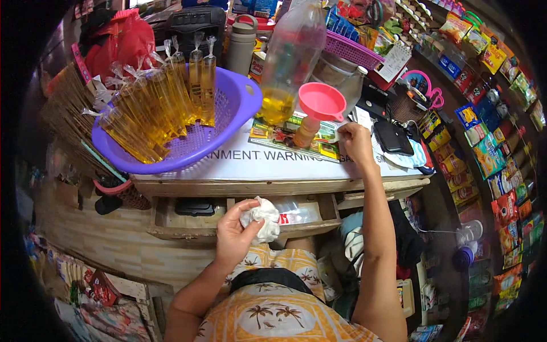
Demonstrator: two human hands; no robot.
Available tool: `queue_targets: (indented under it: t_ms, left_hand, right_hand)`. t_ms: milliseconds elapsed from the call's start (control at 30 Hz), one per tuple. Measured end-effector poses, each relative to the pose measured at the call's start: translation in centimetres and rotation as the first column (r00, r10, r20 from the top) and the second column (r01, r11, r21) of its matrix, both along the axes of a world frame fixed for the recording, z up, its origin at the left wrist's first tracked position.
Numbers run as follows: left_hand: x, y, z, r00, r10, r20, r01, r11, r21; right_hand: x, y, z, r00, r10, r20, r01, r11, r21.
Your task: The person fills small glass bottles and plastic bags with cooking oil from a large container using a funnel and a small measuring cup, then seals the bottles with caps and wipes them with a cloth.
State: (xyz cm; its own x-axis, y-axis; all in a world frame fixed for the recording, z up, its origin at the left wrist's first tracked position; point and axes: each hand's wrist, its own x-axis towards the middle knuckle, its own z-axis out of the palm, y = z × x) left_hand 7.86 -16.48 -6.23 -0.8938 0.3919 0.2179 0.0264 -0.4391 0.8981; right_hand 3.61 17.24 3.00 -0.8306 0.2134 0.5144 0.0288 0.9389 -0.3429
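My left hand [237, 231] holds a crumpled white cloth or tissue [264, 220] over the open drawer. My right hand [357, 143] pinches something small and pale on the tabletop, right of a pink funnel [321, 101]; what it is, I cannot tell. The funnel rests on a small bottle [306, 132] standing on a printed sheet [265, 134]. Behind it stands a large clear plastic bottle [290, 55] with yellow oil-like liquid at its bottom. A purple plastic basket [235, 100] holds several tied, slim plastic bags of yellow liquid [158, 100].
The open wooden drawer [277, 231] holds a dark case [195, 207] and clear plastic bags [299, 213]. A black pouch [393, 137] lies at the table's right. A grey tumbler [241, 47] stands behind the basket. Hanging packets [487, 156] line the right side.
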Motion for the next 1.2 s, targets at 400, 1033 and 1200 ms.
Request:
queue_targets:
  t_ms: [400, 1033, 1200]
  left_hand:
    - [1.7, 2.9, -0.2, 0.99, -0.044, -0.131, 0.036, 0.997, -0.062]
    - [1.9, 12.2, 5.9, 0.967, -0.251, 0.032, 0.24, 0.95, 0.198]
    - [0.9, 10.7, 7.8, 0.855, 0.005, -0.518, -0.117, 0.976, -0.183]
  right_hand:
    - [2.9, -4.9, -0.6, 0.98, 0.132, -0.148, -0.115, 0.986, 0.118]
    - [13.6, -8.3, -0.4, 0.914, 0.359, -0.191, -0.397, 0.888, -0.232]
    - [9.0, 0.8, 1.4, 0.915, 0.077, -0.396, -0.116, 0.99, -0.077]
